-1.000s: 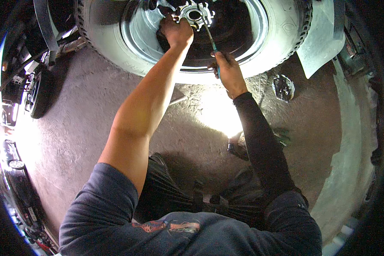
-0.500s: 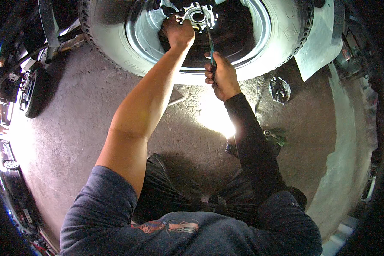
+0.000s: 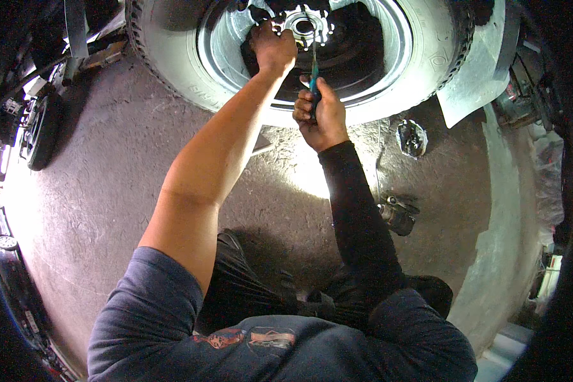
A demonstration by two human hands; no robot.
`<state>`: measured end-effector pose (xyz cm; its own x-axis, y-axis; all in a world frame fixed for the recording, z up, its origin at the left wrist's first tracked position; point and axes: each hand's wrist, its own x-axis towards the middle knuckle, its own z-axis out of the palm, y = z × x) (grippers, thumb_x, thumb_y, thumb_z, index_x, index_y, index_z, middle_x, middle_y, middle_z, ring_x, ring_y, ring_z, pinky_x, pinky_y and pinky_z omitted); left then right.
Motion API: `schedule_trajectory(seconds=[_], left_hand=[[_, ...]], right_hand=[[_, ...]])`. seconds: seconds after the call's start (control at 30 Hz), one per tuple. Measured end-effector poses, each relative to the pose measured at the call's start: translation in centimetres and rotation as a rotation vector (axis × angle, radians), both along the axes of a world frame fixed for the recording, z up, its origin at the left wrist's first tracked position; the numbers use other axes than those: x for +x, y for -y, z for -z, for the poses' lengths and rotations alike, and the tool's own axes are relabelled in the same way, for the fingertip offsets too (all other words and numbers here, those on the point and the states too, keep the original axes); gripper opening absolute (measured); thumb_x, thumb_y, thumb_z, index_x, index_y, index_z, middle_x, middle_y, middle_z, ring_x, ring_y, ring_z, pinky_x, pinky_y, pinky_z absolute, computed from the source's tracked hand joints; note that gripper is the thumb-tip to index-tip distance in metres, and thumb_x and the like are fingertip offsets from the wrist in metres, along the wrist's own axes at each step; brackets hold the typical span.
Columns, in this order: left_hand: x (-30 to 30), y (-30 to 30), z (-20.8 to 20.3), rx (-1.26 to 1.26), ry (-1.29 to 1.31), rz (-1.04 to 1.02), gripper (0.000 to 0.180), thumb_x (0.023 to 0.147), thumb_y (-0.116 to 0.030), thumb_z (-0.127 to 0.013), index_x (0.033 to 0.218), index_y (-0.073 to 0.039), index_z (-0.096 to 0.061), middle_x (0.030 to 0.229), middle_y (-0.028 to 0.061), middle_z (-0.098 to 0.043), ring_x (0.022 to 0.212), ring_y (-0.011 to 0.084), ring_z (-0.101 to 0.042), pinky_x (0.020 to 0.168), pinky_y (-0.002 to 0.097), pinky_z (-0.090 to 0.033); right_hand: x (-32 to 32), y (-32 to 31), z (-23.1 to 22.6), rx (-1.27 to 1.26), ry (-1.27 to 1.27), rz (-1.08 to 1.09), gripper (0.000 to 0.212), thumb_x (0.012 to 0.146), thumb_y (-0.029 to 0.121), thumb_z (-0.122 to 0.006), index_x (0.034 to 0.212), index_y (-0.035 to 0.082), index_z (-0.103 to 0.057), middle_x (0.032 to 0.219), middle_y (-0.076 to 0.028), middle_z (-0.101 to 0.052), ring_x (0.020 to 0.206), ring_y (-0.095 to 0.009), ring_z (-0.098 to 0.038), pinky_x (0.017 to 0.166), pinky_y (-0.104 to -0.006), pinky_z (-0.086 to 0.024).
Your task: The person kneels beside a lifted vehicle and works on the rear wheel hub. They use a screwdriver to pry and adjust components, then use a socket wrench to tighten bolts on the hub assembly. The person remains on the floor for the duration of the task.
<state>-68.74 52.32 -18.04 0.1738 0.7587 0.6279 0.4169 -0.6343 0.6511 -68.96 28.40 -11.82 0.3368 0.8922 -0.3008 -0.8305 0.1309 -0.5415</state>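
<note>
In front of me is a large wheel, its pale tire (image 3: pixel 191 76) round a silver rim (image 3: pixel 232 70). At its centre sits a bright metal hub (image 3: pixel 304 27) with studs around a dark centre hole. My right hand (image 3: pixel 325 118) wraps round the teal handle of a screwdriver (image 3: pixel 315 79), whose thin shaft points up to the hub's lower edge. My left hand (image 3: pixel 274 48) is at the hub's left side with its fingers curled in. What those fingertips hold, if anything, is hidden behind the hand.
A small bag-like container (image 3: pixel 412 139) with dark contents lies on the floor right of the wheel. Nearer me is a dark tool (image 3: pixel 399 216). A bright light glows by my right forearm. A pale sheet (image 3: pixel 468 95) stands at right, another wheel (image 3: pixel 41 134) at far left.
My right hand has shifted a little left and down, and the screwdriver stands more upright. My left hand stays at the hub. The whole view has shifted slightly.
</note>
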Motion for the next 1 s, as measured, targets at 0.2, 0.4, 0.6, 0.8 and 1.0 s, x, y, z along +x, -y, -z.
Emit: schedule_trajectory(seconds=[0.2, 0.4, 0.6, 0.8, 1.0], left_hand=[[0.1, -1.3, 1.2, 0.073, -0.037, 0.051, 0.047, 0.085, -0.024, -0.058, 0.122, 0.005, -0.065, 0.119, 0.0277, -0.067, 0.119, 0.0459, -0.055, 0.111, 0.0528, -0.040], [-1.1, 1.9, -1.8, -0.165, 0.114, 0.134, 0.042, 0.086, -0.021, -0.056, 0.119, 0.004, -0.066, 0.115, 0.0267, -0.068, 0.115, 0.0451, -0.056, 0.108, 0.0513, -0.043], [-1.3, 0.7, -0.8, 0.087, 0.047, 0.098, 0.041, 0.087, -0.022, -0.057, 0.119, 0.000, -0.069, 0.114, 0.0278, -0.069, 0.112, 0.0474, -0.058, 0.105, 0.0506, -0.046], [-2.8, 0.7, -1.8, -0.008, 0.012, 0.167, 0.041, 0.087, -0.024, -0.059, 0.120, -0.005, -0.073, 0.116, 0.0279, -0.069, 0.112, 0.0442, -0.063, 0.102, 0.0485, -0.049], [-4.6, 0.7, -3.4, -0.248, 0.195, 0.345, 0.042, 0.085, -0.029, -0.062, 0.121, -0.010, -0.075, 0.117, 0.0246, -0.070, 0.108, 0.0397, -0.067, 0.098, 0.0458, -0.053]], right_hand=[[-1.4, -1.6, -1.0, 0.106, -0.225, 0.038, 0.027, 0.110, 0.034, -0.048, 0.107, 0.010, -0.057, 0.076, 0.004, -0.048, 0.060, -0.007, -0.042, 0.052, -0.0237, -0.034], [-2.8, -2.9, -1.8, 0.131, -0.218, 0.121, 0.022, 0.109, 0.029, -0.051, 0.104, 0.008, -0.056, 0.078, 0.003, -0.049, 0.061, -0.006, -0.043, 0.050, -0.0210, -0.034], [-1.4, -3.4, -1.8, 0.355, -0.682, 0.009, 0.024, 0.106, 0.024, -0.060, 0.100, 0.001, -0.054, 0.079, 0.002, -0.053, 0.062, -0.006, -0.047, 0.049, -0.0211, -0.038], [-3.1, -6.2, -2.9, 0.197, -0.365, 0.092, 0.040, 0.111, 0.038, -0.048, 0.079, 0.015, -0.045, 0.065, 0.007, -0.040, 0.053, -0.006, -0.037, 0.048, -0.0223, -0.032], [-5.8, -8.1, -5.3, -0.072, -0.106, 0.171, 0.045, 0.112, 0.043, -0.042, 0.076, 0.016, -0.043, 0.063, 0.005, -0.039, 0.053, -0.009, -0.038, 0.051, -0.0252, -0.034]])
